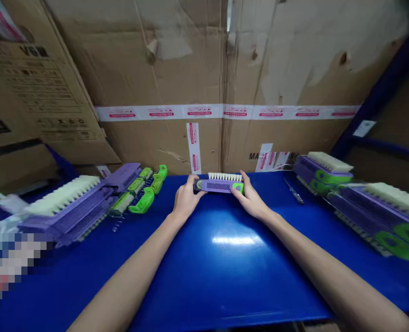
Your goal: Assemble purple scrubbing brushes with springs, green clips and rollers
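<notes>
Bristles (225, 176) point upward on a purple-and-green brush (216, 186), which sits near the far edge of the blue counter (225, 286), between the person's two hands. The left hand's (186, 198) grip is closed on its dark end; the right hand's (251, 199) grip holds the green end. Whether the brush touches the counter, I cannot tell. To the left lie purple bristled parts (76, 214) and green pieces (143, 201); to the right, a slim tool (294, 192) and more brushes (366, 207).
</notes>
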`<state>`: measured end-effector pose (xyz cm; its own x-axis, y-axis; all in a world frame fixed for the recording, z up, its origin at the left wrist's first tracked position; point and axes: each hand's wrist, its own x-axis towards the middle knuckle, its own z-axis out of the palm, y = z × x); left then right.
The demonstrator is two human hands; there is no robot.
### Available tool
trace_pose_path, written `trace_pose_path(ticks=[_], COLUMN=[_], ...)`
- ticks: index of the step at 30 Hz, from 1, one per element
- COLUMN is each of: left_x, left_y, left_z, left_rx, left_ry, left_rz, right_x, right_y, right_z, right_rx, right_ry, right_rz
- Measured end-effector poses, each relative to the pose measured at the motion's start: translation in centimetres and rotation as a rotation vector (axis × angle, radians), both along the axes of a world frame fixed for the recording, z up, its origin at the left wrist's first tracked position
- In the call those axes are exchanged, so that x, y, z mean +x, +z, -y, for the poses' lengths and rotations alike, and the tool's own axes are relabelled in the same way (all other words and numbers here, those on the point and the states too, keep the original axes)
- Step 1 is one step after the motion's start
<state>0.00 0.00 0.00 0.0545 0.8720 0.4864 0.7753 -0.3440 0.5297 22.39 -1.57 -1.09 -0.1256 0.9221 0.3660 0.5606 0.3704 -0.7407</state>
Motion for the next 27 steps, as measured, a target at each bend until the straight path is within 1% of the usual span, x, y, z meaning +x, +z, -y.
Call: trace_pose_path(ticks=[3, 4, 6, 9, 17, 19, 22, 25, 27], left_x=[0.1, 0.1, 0.1, 0.2, 0.4, 0.4, 0.4, 0.4, 0.4], left_y=[-0.4, -0.5, -0.8, -1.2, -1.5, -1.5, -1.6, -1.7, -1.5], left_z=[-0.4, -0.5, -0.6, -0.8, -0.6, -0.7, -1.0, -1.4, -1.7], left_rx=[-0.040, -0.052, -0.080, -0.098, -0.134, -0.123, -0.134, -0.191, -0.227], left_ry=[0.033, 0.023, -0.040, -0.133, -0.122, -0.138, -0.148, -0.110, -0.078], left_rz=[-0.003, -0.010, -0.031, -0.066, -0.081, -0.041, 0.096, 0.259, 0.346], right_x=[0.0, 0.0, 0.0, 0.0, 0.0, 0.1, 0.3, 0.5, 0.5], right_y=[-0.5, -0.7, -0.9, -1.1, -1.4, -1.5, -1.5, -1.1, -0.7], right_z=[-0.4, -0.4, -0.5, -0.6, -0.8, -0.9, -1.0, -1.0, -0.8], right_rx=[0.088, 0.112, 0.154, 0.169, 0.174, 0.178, 0.215, 0.314, 0.408], right_ry=[-0.023, -0.030, -0.042, -0.058, -0.066, -0.052, -0.033, 0.000, 0.029], right_rz=[0.068, 0.088, 0.127, 0.152, 0.160, 0.157, 0.143, 0.172, 0.253])
